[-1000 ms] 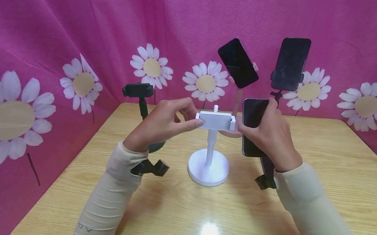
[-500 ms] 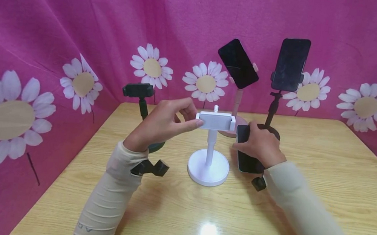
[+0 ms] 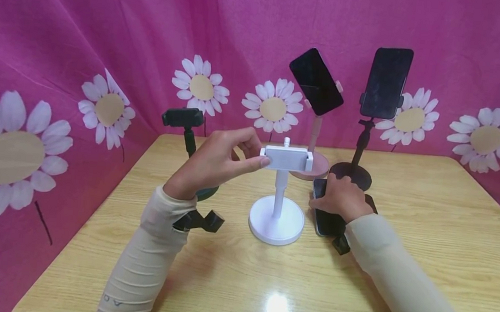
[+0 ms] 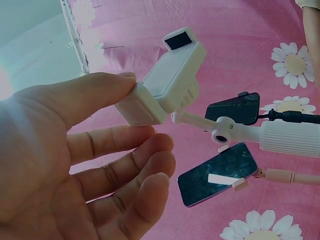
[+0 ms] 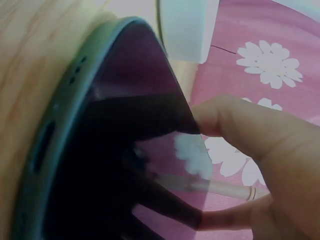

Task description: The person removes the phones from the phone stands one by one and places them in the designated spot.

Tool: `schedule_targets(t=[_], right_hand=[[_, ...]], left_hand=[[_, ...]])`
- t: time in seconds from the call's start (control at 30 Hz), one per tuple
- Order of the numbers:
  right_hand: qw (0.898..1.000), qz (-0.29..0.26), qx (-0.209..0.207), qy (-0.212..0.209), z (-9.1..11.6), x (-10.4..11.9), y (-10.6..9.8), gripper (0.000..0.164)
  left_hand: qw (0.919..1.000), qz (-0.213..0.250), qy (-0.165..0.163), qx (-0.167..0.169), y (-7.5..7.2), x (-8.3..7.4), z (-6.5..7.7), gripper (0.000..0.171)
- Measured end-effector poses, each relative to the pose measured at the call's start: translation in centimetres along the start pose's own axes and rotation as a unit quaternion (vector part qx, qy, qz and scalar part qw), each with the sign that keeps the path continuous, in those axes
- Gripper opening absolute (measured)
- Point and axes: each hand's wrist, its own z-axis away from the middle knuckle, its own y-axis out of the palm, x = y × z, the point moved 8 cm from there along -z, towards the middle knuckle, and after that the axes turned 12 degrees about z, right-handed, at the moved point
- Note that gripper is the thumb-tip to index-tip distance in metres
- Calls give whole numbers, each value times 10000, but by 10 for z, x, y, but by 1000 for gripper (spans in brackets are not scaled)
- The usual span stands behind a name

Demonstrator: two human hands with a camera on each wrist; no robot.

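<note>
From the head view, your left hand (image 3: 220, 160) pinches one end of the clamp (image 3: 285, 158) on the white stand (image 3: 280, 194), probably to steady it; the wide base keeps it upright on the table (image 3: 220, 273). Just right of that base, your right hand (image 3: 343, 197) grips the phone (image 3: 327, 223) down near the tabletop. Behind, the pink stand (image 3: 318, 165) bears a slanted phone (image 3: 316, 82), and the black stand (image 3: 351, 175) an upright phone (image 3: 386, 82).

In the left wrist view, your thumb presses the clamp's end from above against a finger below; the others curl free.

In the right wrist view, thumb and a finger meet the phone's edge, likely for control; you can't tell whether it lies flat.
</note>
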Motion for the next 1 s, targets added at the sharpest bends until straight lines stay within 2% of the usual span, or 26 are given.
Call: schedule_targets(t=[0.3,0.4,0.57,0.83,1.0], right_hand=[[9991,137,395,94,-3,-2,11,99],[9983,372,455,-5,-2,0,12,86],[9974,628,316,-179,-1,1,10,61],[9965,552,590,-223,-3,0,18,69],[9961,613,596,-212,-5,-1,15,68]], left_hand=[[10000,4,17,0,0,-1,0,17],[10000,2,-19,16,0,0,0,17],[10000,32,-44,32,1,2,0,18],[9998,112,-127,47,3,5,3,21],[9999,27,-161,11,2,2,1,26]])
